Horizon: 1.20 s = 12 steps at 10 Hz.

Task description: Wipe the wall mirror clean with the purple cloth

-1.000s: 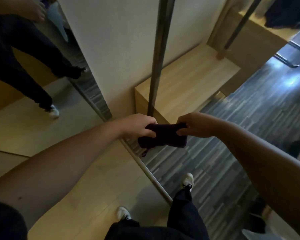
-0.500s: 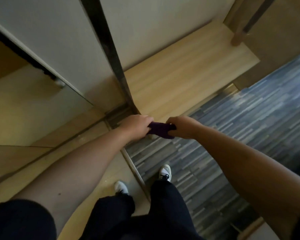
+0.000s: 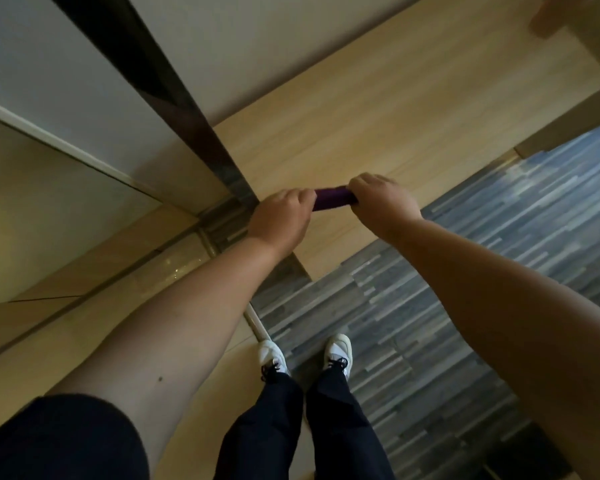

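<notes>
Pretty dim overall, warm yellowish indoor light. The brightest patch is the grey plank floor (image 3: 551, 188) at the right, with a bluish sheen that looks like light coming in from that side. The lower corners go really dark around the sleeve (image 3: 56, 441). Wide-angle lens bends straight lines near the edges. Slightly soft and smeary everywhere, and the top right corner is plain blurry.

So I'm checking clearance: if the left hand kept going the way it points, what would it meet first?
Probably the light wooden bench top beyond the purple cloth the left hand grips; depth is unclear.
</notes>
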{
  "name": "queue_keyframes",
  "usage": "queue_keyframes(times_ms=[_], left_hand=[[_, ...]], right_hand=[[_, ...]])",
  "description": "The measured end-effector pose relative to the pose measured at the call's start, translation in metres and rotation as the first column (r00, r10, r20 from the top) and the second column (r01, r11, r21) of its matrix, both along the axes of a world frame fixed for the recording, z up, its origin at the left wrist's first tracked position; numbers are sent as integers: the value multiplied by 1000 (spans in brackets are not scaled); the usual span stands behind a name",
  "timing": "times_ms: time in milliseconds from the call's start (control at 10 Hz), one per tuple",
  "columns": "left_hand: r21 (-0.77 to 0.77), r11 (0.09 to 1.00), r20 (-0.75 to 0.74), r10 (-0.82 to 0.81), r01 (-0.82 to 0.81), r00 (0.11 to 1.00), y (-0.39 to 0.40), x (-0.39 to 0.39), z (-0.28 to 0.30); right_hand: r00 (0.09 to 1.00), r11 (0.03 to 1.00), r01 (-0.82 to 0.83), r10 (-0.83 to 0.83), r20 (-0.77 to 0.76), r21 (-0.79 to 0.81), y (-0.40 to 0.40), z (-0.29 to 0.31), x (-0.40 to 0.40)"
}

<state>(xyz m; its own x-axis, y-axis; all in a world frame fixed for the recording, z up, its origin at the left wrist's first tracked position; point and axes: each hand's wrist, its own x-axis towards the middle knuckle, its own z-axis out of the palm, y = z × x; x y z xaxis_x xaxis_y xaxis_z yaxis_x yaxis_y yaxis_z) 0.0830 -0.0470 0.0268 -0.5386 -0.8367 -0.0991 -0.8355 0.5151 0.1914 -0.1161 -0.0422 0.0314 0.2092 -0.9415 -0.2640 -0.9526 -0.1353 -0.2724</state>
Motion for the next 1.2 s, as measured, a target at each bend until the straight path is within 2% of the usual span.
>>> queue_keyframes(times_ms=[100,300,400,500,600,900,1000,1100,1200], left_hand=[[-83,996,13,-36,37,999,-11,0,-28],[-39,991,4,-125,125,992,-3,10,-89],[59,988,71,-148,144,986,22,23,-109],[182,978,238,-147,105,960,44,31,-111],[239,967,330,-169,91,929,46,27,-110],[417,908,373,-213,42,903,30,18,-81],[458,889,338,-203,28,919,21,18,-60],[442,896,184,-61,-28,981,25,20,-41],[470,867,161,100,-165,982,24,28,-22]], right_hand=[[999,975,-52,48,-23,-214,1,-34,-2],[997,971,-67,74,23,-230,22,-94,-4],[989,983,-146,147,-3,-108,47,-112,-1],[979,983,-155,166,-117,97,69,-115,2],[956,971,-168,203,-211,170,76,-112,3],[907,912,-185,302,-294,366,61,-88,8],[917,897,-158,289,-276,413,52,-70,16],[985,959,-98,133,-115,267,46,-46,23],[999,964,30,-19,-44,263,32,-19,34]])
